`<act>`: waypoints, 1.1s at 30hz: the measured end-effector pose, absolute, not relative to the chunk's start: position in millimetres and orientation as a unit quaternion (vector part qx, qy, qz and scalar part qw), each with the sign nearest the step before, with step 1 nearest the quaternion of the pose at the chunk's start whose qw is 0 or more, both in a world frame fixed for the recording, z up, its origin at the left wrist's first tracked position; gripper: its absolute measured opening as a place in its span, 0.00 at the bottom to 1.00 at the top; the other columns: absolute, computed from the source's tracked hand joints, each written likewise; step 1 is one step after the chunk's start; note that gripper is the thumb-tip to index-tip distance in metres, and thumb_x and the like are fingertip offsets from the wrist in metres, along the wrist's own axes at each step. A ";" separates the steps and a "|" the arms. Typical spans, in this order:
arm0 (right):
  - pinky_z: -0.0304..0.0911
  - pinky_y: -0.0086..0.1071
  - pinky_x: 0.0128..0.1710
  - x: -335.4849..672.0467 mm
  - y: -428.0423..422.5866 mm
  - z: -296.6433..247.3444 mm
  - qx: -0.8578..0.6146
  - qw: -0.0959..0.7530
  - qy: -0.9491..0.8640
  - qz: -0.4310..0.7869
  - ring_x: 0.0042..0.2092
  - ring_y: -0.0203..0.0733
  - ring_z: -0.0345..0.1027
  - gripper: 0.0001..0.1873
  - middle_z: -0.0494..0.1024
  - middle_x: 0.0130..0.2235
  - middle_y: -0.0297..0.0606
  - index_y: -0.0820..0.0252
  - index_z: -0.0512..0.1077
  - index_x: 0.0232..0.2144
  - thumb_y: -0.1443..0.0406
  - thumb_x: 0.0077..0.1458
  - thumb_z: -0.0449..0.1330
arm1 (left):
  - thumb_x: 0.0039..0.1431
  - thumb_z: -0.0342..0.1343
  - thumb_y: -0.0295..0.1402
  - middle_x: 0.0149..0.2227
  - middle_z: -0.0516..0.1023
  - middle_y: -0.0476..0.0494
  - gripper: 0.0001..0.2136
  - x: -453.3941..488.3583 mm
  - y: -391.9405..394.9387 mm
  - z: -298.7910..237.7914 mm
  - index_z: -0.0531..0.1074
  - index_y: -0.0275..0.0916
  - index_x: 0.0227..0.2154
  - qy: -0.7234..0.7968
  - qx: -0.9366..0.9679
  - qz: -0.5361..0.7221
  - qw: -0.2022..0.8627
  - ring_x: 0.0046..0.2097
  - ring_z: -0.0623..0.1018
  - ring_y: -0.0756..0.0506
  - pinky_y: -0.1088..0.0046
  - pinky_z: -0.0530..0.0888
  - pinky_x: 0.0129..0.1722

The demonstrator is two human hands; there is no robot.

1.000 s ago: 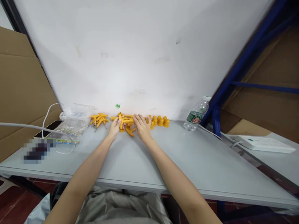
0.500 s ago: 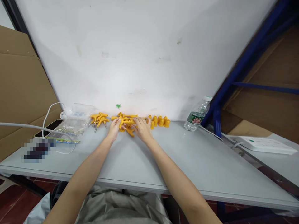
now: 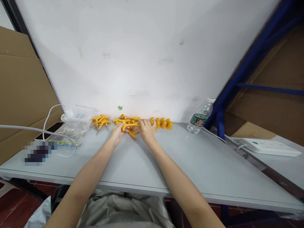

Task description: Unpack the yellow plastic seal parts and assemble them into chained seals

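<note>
Between my hands lies a yellow plastic piece (image 3: 133, 124) with a forked left end and a straight shaft. My left hand (image 3: 117, 134) is closed around the forked end. My right hand (image 3: 147, 130) pinches the shaft's other end, its fingertips partly hiding it. Behind and below are more loose yellow plastic parts (image 3: 132, 118), some tube-shaped. Just right of my right hand stand several yellow cup-shaped pieces (image 3: 169, 124). A pile of yellow branched pieces with small metal chains (image 3: 102, 121) rests left of my left hand.
A tilted plastic water bottle (image 3: 200, 117) leans at the right near a blue metal frame (image 3: 220, 122). Clear plastic bags (image 3: 73, 126), a phone (image 3: 53, 129) and a white cable (image 3: 23, 127) lie at the left. A white panel (image 3: 147, 63) rises behind the table.
My right hand has shifted slightly right along the yellow piece. The piece's forked end has turned in my left hand. The surrounding parts have stayed put.
</note>
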State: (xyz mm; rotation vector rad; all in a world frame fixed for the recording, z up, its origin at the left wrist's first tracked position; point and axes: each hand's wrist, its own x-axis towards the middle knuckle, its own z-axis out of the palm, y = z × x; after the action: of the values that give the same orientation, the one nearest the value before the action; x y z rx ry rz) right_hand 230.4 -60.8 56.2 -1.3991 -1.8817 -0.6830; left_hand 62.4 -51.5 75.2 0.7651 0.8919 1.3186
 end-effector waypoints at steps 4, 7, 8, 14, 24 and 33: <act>0.43 0.56 0.61 233.9 -60.0 56.3 -0.537 0.347 -0.724 -0.258 0.48 0.51 0.67 0.12 0.78 0.45 0.46 0.58 0.71 0.43 0.70 0.62 0.50 | 0.62 0.54 0.29 0.21 0.78 0.46 0.08 64.1 -53.2 77.8 0.70 0.36 0.27 0.393 0.307 0.579 0.645 0.20 0.72 0.54 0.77 0.72 0.27; 0.41 0.56 0.62 235.9 -61.3 57.7 -0.507 0.333 -0.758 -0.240 0.50 0.52 0.67 0.12 0.78 0.46 0.47 0.58 0.71 0.47 0.65 0.64 0.51 | 0.60 0.56 0.30 0.20 0.76 0.49 0.06 61.8 -51.9 77.0 0.70 0.36 0.28 0.397 0.308 0.589 0.633 0.20 0.71 0.55 0.78 0.72 0.27; 0.41 0.56 0.62 236.2 -61.8 58.0 -0.494 0.325 -0.772 -0.233 0.50 0.52 0.66 0.14 0.78 0.47 0.47 0.58 0.70 0.49 0.64 0.65 0.51 | 0.60 0.57 0.30 0.21 0.76 0.49 0.06 60.8 -51.3 76.5 0.70 0.36 0.28 0.397 0.312 0.592 0.628 0.20 0.71 0.55 0.78 0.72 0.28; 0.43 0.55 0.61 235.2 -61.1 56.3 -0.495 0.280 -0.796 -0.208 0.50 0.51 0.67 0.16 0.79 0.47 0.45 0.56 0.70 0.52 0.67 0.65 0.50 | 0.58 0.60 0.34 0.21 0.75 0.50 0.07 60.3 -50.6 72.3 0.70 0.36 0.31 0.404 0.343 0.578 0.620 0.20 0.70 0.54 0.77 0.71 0.26; 0.48 0.51 0.58 262.6 -47.9 50.4 -0.590 0.421 -0.652 -0.223 0.51 0.51 0.65 0.12 0.75 0.49 0.48 0.59 0.71 0.44 0.66 0.61 0.51 | 0.55 0.61 0.27 0.22 0.74 0.50 0.06 47.4 -34.1 71.8 0.69 0.36 0.27 0.365 0.262 0.664 0.598 0.24 0.72 0.54 0.79 0.67 0.24; 0.55 0.53 0.53 318.7 -33.0 25.4 -0.740 0.591 -0.317 -0.053 0.52 0.57 0.62 0.20 0.72 0.47 0.51 0.61 0.73 0.45 0.56 0.56 0.55 | 0.52 0.58 0.20 0.22 0.72 0.53 0.06 30.4 -26.6 76.6 0.71 0.37 0.28 0.335 0.187 0.718 0.580 0.23 0.70 0.56 0.81 0.70 0.27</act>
State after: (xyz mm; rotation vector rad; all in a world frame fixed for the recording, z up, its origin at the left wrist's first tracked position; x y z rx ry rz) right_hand 318.7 -33.0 25.4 -1.7208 -0.7372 -0.1226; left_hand 30.4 -26.6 76.6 0.4382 0.7827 1.6793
